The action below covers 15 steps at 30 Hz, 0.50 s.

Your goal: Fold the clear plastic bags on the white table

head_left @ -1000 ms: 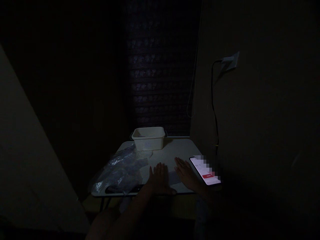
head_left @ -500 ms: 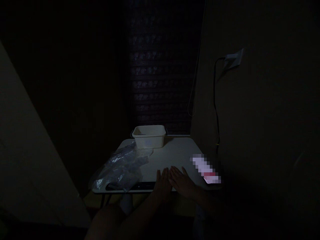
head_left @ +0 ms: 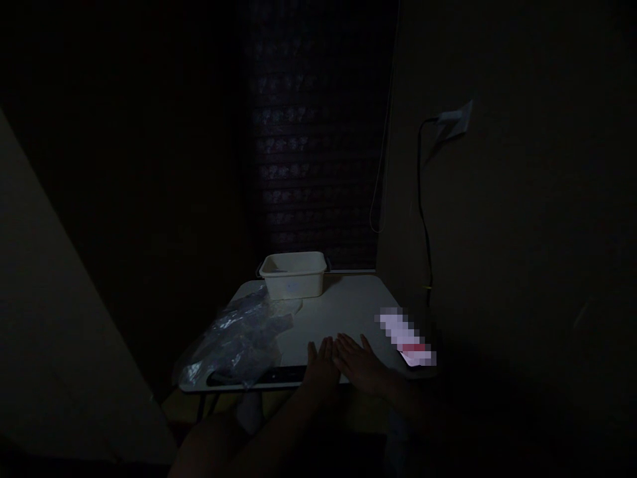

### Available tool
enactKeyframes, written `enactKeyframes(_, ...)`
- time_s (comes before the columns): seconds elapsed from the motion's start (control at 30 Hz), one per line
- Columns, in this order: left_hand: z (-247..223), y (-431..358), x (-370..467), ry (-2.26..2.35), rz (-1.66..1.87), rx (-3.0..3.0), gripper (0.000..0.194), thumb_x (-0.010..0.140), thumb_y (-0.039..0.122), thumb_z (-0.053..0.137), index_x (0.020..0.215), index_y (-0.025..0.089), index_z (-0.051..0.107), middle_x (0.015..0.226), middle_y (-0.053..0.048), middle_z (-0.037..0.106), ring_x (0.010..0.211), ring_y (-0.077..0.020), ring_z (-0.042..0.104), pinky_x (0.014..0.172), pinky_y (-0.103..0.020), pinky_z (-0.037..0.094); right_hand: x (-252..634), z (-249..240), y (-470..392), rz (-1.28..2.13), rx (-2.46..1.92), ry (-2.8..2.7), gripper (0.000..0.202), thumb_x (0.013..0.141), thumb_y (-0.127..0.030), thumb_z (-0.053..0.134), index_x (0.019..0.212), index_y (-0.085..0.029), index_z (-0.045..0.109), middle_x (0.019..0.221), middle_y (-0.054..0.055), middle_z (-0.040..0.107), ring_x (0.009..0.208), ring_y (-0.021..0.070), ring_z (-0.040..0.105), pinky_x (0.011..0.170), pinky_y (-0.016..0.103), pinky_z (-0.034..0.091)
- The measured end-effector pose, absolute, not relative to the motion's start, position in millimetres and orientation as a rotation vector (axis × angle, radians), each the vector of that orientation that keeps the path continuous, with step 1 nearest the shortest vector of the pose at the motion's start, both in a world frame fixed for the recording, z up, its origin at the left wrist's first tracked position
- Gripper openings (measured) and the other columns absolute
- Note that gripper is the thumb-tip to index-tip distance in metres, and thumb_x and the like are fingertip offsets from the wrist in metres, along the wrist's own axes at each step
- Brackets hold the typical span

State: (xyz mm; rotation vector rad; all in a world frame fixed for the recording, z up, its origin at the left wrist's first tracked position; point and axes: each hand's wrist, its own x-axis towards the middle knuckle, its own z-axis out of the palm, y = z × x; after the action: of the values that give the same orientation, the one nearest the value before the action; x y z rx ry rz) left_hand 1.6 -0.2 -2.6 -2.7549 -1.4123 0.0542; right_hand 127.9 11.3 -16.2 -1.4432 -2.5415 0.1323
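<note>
Both hands lie flat near the front edge of a small pale table [head_left: 343, 309], side by side with fingertips meeting. My left hand [head_left: 321, 368] has its fingers stretched out and holds nothing. My right hand [head_left: 361, 362] is likewise palm down with extended fingers and thumb apart. Crumpled clear plastic [head_left: 239, 342] covers the table's left part, left of my left hand. A white rectangular tub [head_left: 294, 282] with dark side handles stands at the back. On the right edge is a bright, pixelated flat object [head_left: 405, 337].
A dark slot strip [head_left: 279, 376] runs along the table's front edge. Behind the table hangs a dark blind [head_left: 298, 172] with a cord. A black cable [head_left: 421, 192] drops from a wall socket [head_left: 458, 121] at the right. The room is very dim.
The view has shifted slightly, so the socket and tub appear a little farther left. Both hands keep the same flat pose on the table.
</note>
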Motion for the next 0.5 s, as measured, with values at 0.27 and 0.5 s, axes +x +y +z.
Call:
enactKeyframes(0.27,-7.6,-5.3,3.4,-1.404,-0.086,-2.656,0.036,0.074,0.016,0.024,0.105,0.009,0.040,0.109,-0.014,0.041,0.101,-0.0250,0.032,0.083,-0.043,0.018,141.3,-0.2,23.2,0.116,-1.495,-2.334,0.041,0.078,-0.034,0.011,0.110,-0.022,0.033,0.117,0.003,0.034,0.108,0.0138,0.023,0.087,0.040,0.012)
enactKeyframes(0.5,9.0,-5.0,-8.7,-1.390,-0.449,-2.878,0.027,0.069,0.019,0.032,0.086,0.014,0.052,0.085,-0.008,0.056,0.077,-0.0177,0.049,0.069,-0.029,0.034,146.5,2.4,33.0,0.594,-1.374,-2.077,0.042,0.074,-0.044,0.019,0.101,-0.022,0.044,0.110,0.004,0.042,0.104,0.0158,0.031,0.086,0.036,0.018)
